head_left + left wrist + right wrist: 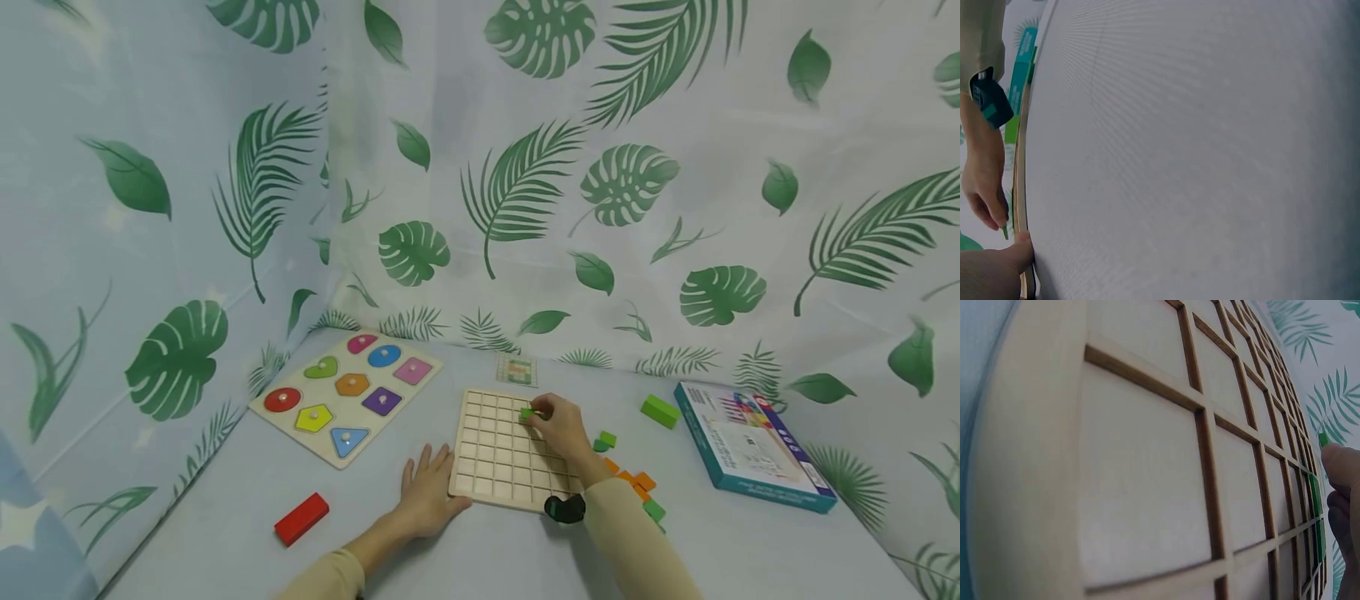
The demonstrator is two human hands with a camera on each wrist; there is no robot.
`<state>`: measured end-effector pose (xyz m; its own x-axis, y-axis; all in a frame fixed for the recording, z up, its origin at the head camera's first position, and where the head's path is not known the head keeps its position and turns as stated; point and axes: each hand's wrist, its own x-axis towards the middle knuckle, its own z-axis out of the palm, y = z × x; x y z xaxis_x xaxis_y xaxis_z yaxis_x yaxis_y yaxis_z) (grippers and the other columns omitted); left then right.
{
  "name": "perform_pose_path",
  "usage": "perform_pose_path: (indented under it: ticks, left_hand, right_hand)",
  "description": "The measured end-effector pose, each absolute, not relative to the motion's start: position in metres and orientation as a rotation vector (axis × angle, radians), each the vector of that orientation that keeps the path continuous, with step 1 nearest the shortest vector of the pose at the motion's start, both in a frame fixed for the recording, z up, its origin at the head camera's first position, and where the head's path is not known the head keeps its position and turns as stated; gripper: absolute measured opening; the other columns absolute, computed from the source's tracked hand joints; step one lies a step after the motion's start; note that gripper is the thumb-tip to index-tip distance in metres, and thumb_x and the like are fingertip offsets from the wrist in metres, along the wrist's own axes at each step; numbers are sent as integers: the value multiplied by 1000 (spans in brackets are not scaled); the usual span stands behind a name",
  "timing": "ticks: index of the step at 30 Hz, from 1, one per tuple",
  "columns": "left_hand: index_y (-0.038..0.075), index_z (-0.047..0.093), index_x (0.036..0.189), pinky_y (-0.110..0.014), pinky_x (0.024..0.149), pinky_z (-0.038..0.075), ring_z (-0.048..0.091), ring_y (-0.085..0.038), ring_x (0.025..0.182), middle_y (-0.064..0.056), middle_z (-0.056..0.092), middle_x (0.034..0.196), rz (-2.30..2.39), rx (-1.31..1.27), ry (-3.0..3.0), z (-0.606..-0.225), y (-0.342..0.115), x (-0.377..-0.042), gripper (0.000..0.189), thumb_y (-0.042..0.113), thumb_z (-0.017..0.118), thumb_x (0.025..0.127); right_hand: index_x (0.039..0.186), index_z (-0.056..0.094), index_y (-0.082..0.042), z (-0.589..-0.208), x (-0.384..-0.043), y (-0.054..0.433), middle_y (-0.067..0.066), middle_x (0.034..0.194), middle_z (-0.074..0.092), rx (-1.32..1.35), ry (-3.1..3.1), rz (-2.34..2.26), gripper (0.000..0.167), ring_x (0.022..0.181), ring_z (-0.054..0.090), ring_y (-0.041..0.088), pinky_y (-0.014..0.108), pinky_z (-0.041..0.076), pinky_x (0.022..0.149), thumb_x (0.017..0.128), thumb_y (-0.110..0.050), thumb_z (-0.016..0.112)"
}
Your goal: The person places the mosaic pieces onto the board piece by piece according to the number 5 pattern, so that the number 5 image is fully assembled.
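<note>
A wooden board [491, 467] with a grid of square cells lies flat on the table. Over its far right part, my right hand [561, 429] pinches a small green piece [1323, 439] between thumb and fingertips. Green pieces [1315, 495] sit in cells at the far side of the board, just below that hand in the right wrist view. My left hand [429, 498] rests on the table at the board's left near corner, fingers spread, its thumb [1020, 247] against the board's edge.
Loose green tiles [608, 438] and orange tiles [643, 482] lie right of the board. A green block [661, 412] and a flat box [757, 450] are farther right. Leftward are a shape puzzle [330, 437] and a red block [302, 518]. A small pattern card [517, 370] lies behind.
</note>
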<state>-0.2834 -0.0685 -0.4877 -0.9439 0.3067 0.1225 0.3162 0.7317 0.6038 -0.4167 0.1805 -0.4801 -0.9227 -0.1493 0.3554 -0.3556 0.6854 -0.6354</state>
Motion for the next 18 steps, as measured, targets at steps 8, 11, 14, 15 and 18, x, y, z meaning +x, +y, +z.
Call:
perform_pose_path:
  ticks: [8, 11, 14, 15, 18]
  left_hand:
    - [-8, 35, 140, -67, 104, 4, 12, -48, 137, -27, 28, 147, -1016, -525, -2915, -486, -69, -284, 76, 36, 66, 86]
    - [-8, 35, 140, -67, 104, 5, 13, -48, 137, -27, 28, 147, -1005, -529, -2918, -486, -69, -284, 76, 37, 66, 86]
    - [-8, 35, 140, -66, 105, 5, 12, -47, 137, -26, 27, 148, -1004, -527, -2922, -486, -69, -283, 76, 36, 65, 87]
    - [-8, 35, 140, -66, 105, 5, 12, -47, 138, -26, 27, 148, -1007, -526, -2922, -486, -69, -283, 76, 36, 65, 87]
    - [-9, 35, 140, -66, 105, 4, 11, -47, 138, -26, 27, 148, -1015, -523, -2921, -486, -69, -283, 76, 35, 66, 87]
  right_hand:
    - [104, 66, 0, -481, -421, 173, 9, 99, 67, 412, -2679, 1029, 25, 94, 62, 25, 41, 51, 82, 83, -10, 73]
    - [102, 67, 0, -481, -422, 172, 9, 97, 66, 447, -2691, 961, 23, 93, 61, 26, 42, 50, 81, 82, -9, 74]
    - [100, 68, -1, -484, -424, 172, 8, 96, 64, 480, -2697, 888, 22, 94, 59, 26, 42, 50, 80, 81, -10, 75]
    - [99, 68, -2, -484, -424, 172, 8, 96, 64, 486, -2698, 870, 21, 94, 58, 26, 42, 50, 80, 81, -11, 75]
    - [97, 69, -2, -486, -427, 172, 8, 95, 63, 515, -2685, 838, 20, 97, 56, 26, 42, 49, 81, 80, -11, 76]
